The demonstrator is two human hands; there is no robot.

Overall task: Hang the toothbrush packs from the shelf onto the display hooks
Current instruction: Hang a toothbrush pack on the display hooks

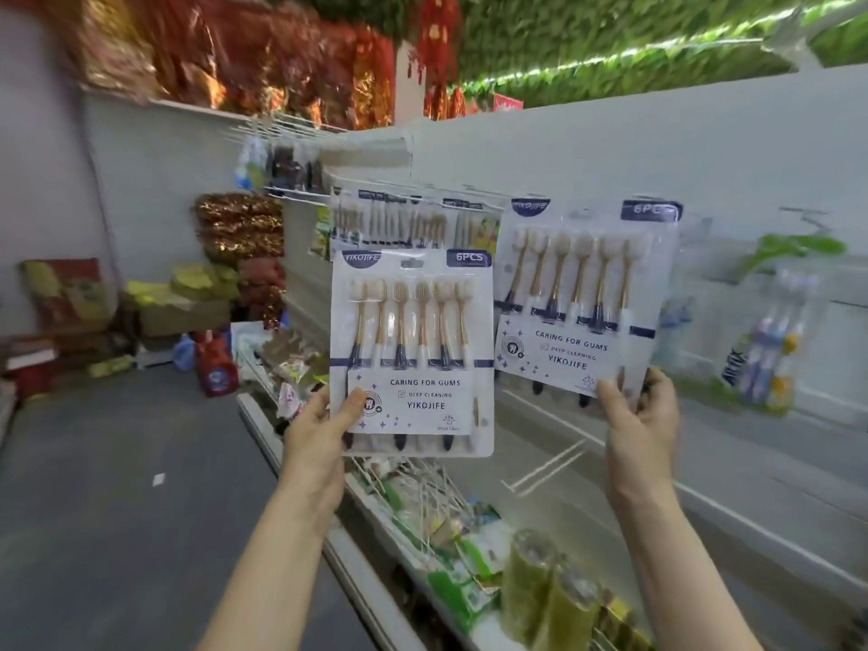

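Seen from the head camera, a person stands in a shop aisle facing a white display panel, with both bare arms raised. The left hand grips a toothbrush pack by its lower left corner, thumb pressed on the front and fingers hidden behind it. This pack is upright in the air in front of the panel's left end; six brushes with gold handles show through the clear front above a white card. The right hand grips a second matching pack by its lower right corner, thumb on the front and fingers curled round the edge. That pack is higher, tilted slightly, and close against the panel; the picture is too blurred to tell whether its top is on a hook. Behind and above the left pack, a row of hanging packs of the same kind sits near the panel's upper left corner. Near the panel's right edge hangs a pack of coloured toothbrushes, blurred. Bare wire hooks stick out from the panel between the two forearms. Below runs a shelf crowded with small packets and green goods. To the left lies a grey floor, with boxes stacked by the far wall. Red and gold decorations hang overhead.
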